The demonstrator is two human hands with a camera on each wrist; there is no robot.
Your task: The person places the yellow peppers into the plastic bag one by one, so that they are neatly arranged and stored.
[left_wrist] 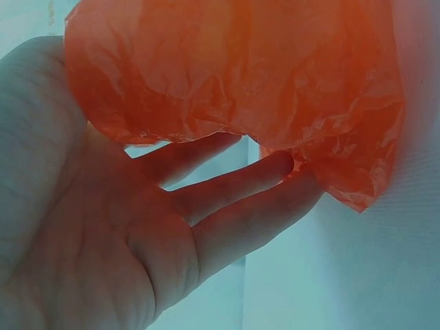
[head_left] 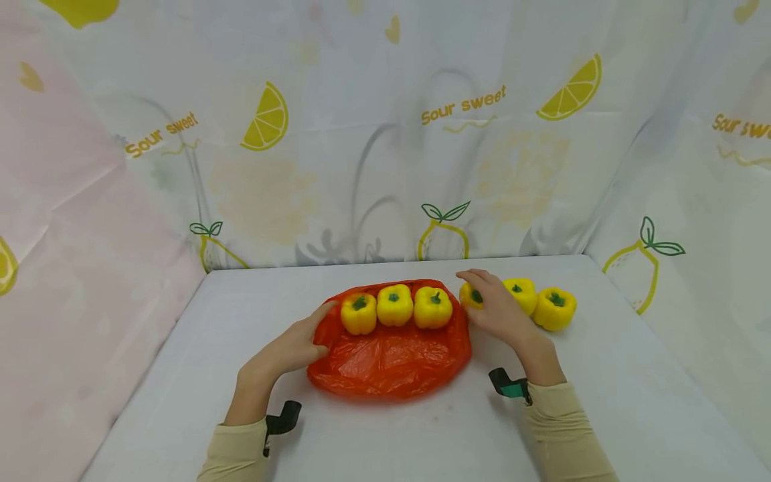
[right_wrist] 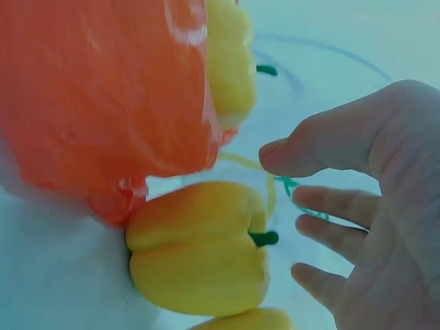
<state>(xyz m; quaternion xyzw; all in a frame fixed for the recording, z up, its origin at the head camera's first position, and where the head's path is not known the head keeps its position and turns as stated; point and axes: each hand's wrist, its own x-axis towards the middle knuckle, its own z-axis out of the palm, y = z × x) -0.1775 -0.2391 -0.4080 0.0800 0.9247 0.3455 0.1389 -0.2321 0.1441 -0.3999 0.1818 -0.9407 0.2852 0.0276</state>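
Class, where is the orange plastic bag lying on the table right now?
In the head view the orange plastic bag lies mid-table, between the left hand at its left edge and the right hand, with three yellow peppers lined along its far edge.

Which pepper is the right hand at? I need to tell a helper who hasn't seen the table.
Find the orange plastic bag in the middle of the white table; three yellow peppers sit on it. Just off its right edge stands a row of three more. The pepper meant is the one nearest the bag, half covered by the right hand; the other two stand uncovered.
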